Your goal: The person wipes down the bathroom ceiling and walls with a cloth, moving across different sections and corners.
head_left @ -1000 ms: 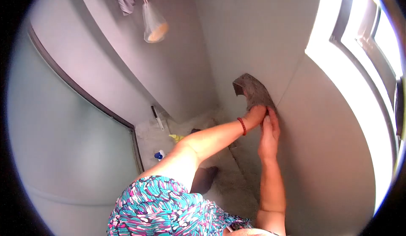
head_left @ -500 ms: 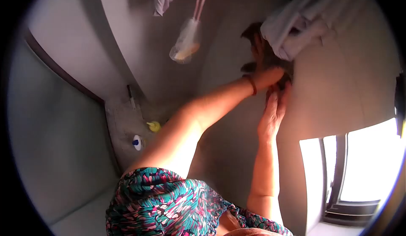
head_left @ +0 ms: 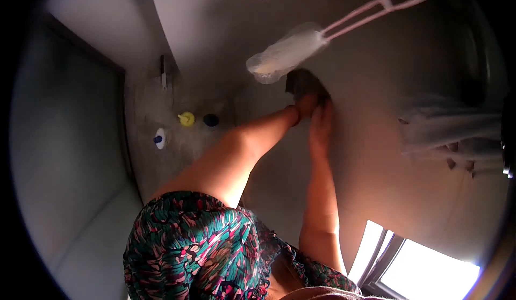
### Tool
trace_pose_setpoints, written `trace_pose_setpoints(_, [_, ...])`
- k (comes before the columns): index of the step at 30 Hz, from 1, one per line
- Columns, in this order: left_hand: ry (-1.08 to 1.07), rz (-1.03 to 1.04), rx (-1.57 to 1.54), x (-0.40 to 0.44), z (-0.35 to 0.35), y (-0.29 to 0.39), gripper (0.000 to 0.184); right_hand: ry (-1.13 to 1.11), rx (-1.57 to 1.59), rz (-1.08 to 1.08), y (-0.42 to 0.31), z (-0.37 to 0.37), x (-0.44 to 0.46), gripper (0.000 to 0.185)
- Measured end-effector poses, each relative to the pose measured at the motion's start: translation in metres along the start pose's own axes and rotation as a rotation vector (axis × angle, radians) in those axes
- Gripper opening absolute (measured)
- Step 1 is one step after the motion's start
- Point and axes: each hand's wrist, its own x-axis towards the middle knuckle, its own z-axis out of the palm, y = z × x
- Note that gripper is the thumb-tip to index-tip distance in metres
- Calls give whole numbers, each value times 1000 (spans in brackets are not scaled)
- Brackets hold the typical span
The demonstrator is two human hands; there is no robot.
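A dark, crumpled cloth (head_left: 303, 80) is at my hands, held up near the pale wall. My left hand (head_left: 306, 104), with a dark band at its wrist, is closed on the cloth's lower part; some of its fingers are hidden in shadow. Just below and to the right, my right hand (head_left: 320, 128) reaches up with its fingertips at the cloth's lower edge, where they seem to pinch it. Blur hides the exact grip. Above the cloth hangs a clear plastic bag (head_left: 287, 55) on pink straps (head_left: 365, 15), with something pale inside.
At the left, a yellow pump bottle (head_left: 186, 119), a white bottle with a blue top (head_left: 160, 139) and a dark round object (head_left: 211, 120) stand on a greyish surface. Light-coloured cloth (head_left: 446, 133) hangs at right. A bright window (head_left: 430, 268) is at lower right.
The view has turned, so the hanging bag and the light cloth appear further right. Both hands and the dark cloth now show lower and further left, with the cloth looking more bunched.
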Motion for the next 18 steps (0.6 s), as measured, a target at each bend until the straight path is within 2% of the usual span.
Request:
trace_pose_setpoints(2, [-246,-143,-9,-18,-18,-5,26,-55,11,-10,18,20,-1,51])
trace_pose_setpoints(3, [-240,-170,-8,-25,-22,-13,26,-81,27,-13,17,27,-1,52])
trace_pose_setpoints(4, [-236,-106,54,-33,-25,-21,26,-108,30,-18,17,32,0,52])
trace_pose_setpoints(5, [-232,-42,108,-41,-28,-26,27,-151,86,89,15,40,2,55])
trace_pose_setpoints(6, [-218,-67,98,-45,-21,-28,27,-193,134,191,9,46,5,59])
trace_pose_setpoints(7, [121,-426,-768,-48,-10,-31,28,-220,125,179,13,59,13,59])
trace_pose_setpoints(8, [496,-753,-1629,-55,4,-32,29,-216,430,292,24,75,18,58])
trace_pose_setpoints(9, [518,-767,-1633,-66,-2,-32,29,-203,731,411,36,92,21,57])
trace_pose_setpoints(10, [588,-750,-1418,-83,-18,-35,31,-227,725,414,45,112,26,57])
trace_pose_setpoints(11, [648,-725,-1203,-95,-30,-40,33,-297,678,244,54,131,32,58])
trace_pose_setpoints(12, [675,-726,-1201,-101,-34,-50,33,-365,633,68,56,144,36,60])
trace_pose_setpoints(14, [741,-565,-375,-105,-43,-78,35,-511,629,169,7,150,41,52])
trace_pose_setpoints(15, [764,-574,-358,-107,-64,-83,35,-536,635,156,-13,155,47,52])
trace_pose_setpoints(17, [898,-648,-378,-111,-120,-71,34,-244,224,-480,-46,164,54,70])
trace_pose_setpoints(18, [978,-533,-116,-107,-137,-79,35,-281,342,-518,-70,166,57,69])
